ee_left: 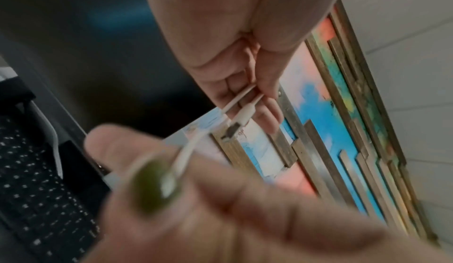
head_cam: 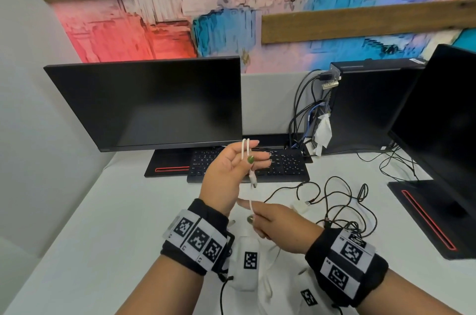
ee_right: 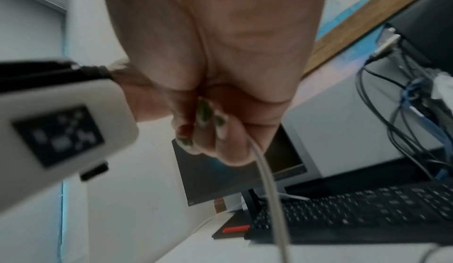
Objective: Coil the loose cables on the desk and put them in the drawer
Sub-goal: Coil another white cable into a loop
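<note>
White cable (head_cam: pixel 246 150) folded in loops and pinched by the raised left hand (head_cam: pixel 231 167), its lower strand pinched by the right hand (head_cam: pixel 275 224), black cables (head_cam: pixel 334 201) left tangled on the tabletop (head_cam: pixel 116 224)

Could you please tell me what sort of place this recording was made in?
Most likely an office workstation: two dark monitors, a black keyboard and a desktop computer with cables plugged into it stand on a white desk.
</note>
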A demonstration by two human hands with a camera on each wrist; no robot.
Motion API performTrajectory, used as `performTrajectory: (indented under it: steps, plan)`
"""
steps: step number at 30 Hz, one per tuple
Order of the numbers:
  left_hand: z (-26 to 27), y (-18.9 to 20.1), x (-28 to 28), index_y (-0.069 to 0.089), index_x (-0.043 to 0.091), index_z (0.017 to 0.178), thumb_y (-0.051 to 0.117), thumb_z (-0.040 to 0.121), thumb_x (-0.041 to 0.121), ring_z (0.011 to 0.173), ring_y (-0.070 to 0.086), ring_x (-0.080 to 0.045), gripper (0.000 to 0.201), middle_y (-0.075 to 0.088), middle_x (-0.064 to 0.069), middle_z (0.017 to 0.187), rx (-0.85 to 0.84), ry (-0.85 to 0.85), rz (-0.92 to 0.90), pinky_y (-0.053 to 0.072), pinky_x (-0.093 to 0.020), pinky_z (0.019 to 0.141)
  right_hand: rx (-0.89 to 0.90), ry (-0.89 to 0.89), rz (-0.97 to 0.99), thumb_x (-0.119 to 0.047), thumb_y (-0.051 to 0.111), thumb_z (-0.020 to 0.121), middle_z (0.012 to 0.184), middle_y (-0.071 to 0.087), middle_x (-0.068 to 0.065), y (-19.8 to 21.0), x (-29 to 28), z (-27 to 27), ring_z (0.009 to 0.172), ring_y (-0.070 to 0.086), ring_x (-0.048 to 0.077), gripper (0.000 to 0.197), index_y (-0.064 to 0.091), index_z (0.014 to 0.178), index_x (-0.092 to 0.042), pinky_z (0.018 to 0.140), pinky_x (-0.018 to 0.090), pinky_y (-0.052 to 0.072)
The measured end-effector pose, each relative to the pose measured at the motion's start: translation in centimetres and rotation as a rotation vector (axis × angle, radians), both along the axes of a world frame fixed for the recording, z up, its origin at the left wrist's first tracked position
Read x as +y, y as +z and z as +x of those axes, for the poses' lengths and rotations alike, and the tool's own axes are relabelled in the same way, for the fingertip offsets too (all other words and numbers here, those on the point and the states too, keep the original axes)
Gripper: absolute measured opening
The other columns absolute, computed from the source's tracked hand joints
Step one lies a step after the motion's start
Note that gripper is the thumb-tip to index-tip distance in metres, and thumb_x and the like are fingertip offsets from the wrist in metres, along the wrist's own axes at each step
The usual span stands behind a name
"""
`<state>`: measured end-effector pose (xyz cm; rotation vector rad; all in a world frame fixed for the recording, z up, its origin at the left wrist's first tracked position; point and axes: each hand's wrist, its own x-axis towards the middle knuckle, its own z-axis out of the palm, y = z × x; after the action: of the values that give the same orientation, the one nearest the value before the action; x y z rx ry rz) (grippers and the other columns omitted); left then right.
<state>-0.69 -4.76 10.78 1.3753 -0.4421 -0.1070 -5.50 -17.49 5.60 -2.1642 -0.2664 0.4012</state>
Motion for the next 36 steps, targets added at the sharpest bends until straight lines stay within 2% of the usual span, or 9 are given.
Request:
performTrajectory:
  steps: [7,11,18,21,23,26,29,32,36]
  plan:
    - [-0.1,-1.3,0.1,0.059,0.024,0.109,0.047,0.094,0.002,0.088,0.067,-0.003,0.029,0.073,0.004,0.094,-0.078,0.088,0.287,0.047,-0.010,0.068,-0.179,0.062,-0.119,-0.032,0.045,0.099,0.062,0.047,-0.011,3.6,-0.4,-0.2,0.058,0.045,-0.002,0.020,0.060,0.085,-0.033,0.058,0.013,0.034]
    - [0.0,-1.9,0.4,0.061,0.025,0.106,0.045,0.095,0.004,0.062,0.058,-0.003,0.028,0.066,0.000,0.076,-0.064,0.086,0.370,0.041,-0.013,0.053,-0.282,-0.063,-0.046,-0.031,0.054,0.094,0.078,0.066,-0.015,4.9,-1.9,0.1,0.075,0.058,0.005,0.017,0.069,0.085,-0.030,0.076,0.025,0.045]
    - [-1.1,-1.5,0.0,0.060,0.020,0.088,0.038,0.101,0.025,0.052,0.041,-0.010,0.027,0.049,0.006,0.058,-0.120,-0.050,0.401,0.037,-0.018,0.056,-0.464,-0.279,0.119,-0.017,0.068,0.085,0.061,0.058,-0.020,6.6,-4.0,0.6,0.059,0.051,-0.003,0.012,0.067,0.073,-0.021,0.057,0.007,0.038]
    - [-1.6,-1.4,-0.4,0.061,0.015,0.099,0.039,0.100,0.022,0.055,0.041,-0.008,0.023,0.048,0.009,0.059,-0.116,-0.120,0.411,0.037,-0.020,0.058,-0.490,-0.339,0.246,-0.014,0.066,0.085,0.074,0.063,-0.006,6.3,-4.2,0.8,0.071,0.060,0.013,0.013,0.066,0.082,-0.026,0.067,0.021,0.052]
    - [-1.8,-1.2,-0.3,0.062,0.011,0.103,0.040,0.099,0.020,0.053,0.040,-0.007,0.024,0.046,0.010,0.057,-0.091,-0.154,0.341,0.037,-0.023,0.058,-0.476,-0.348,0.300,-0.011,0.059,0.089,0.079,0.063,-0.002,5.8,-4.3,1.0,0.080,0.062,0.023,0.018,0.065,0.089,-0.028,0.073,0.032,0.055]
    - [-2.0,-0.6,-0.1,0.063,0.007,0.103,0.040,0.094,0.022,0.049,0.038,-0.008,0.029,0.046,0.007,0.056,-0.077,-0.197,0.229,0.037,-0.035,0.062,-0.456,-0.364,0.338,-0.009,0.050,0.095,0.091,0.066,-0.008,5.4,-3.9,1.2,0.086,0.062,0.008,0.025,0.068,0.096,-0.025,0.079,0.022,0.050]
    - [-2.3,0.0,-0.1,0.060,0.001,0.105,0.041,0.092,0.017,0.048,0.044,-0.011,0.027,0.055,0.003,0.059,-0.058,-0.232,0.105,0.039,-0.029,0.054,-0.360,-0.393,0.442,-0.012,0.042,0.099,0.076,0.061,0.011,4.6,-3.2,1.1,0.066,0.052,0.021,0.030,0.069,0.102,-0.025,0.066,0.031,0.046]
    - [-2.5,0.3,-0.4,0.059,0.004,0.107,0.044,0.091,0.014,0.055,0.056,-0.018,0.024,0.062,-0.006,0.067,-0.017,-0.243,-0.016,0.047,-0.024,0.055,-0.230,-0.386,0.502,-0.008,0.037,0.100,0.060,0.052,0.009,3.6,-1.7,0.9,0.055,0.045,0.025,0.031,0.064,0.112,-0.019,0.054,0.032,0.041]
    - [-2.6,0.3,-0.3,0.058,0.014,0.114,0.042,0.098,0.013,0.076,0.069,-0.019,0.022,0.073,-0.005,0.086,-0.008,-0.137,0.008,0.043,-0.035,0.049,0.035,-0.291,0.431,-0.009,0.033,0.101,0.059,0.053,0.003,3.7,0.6,0.0,0.037,0.037,0.013,0.025,0.051,0.084,-0.012,0.039,0.026,0.028]
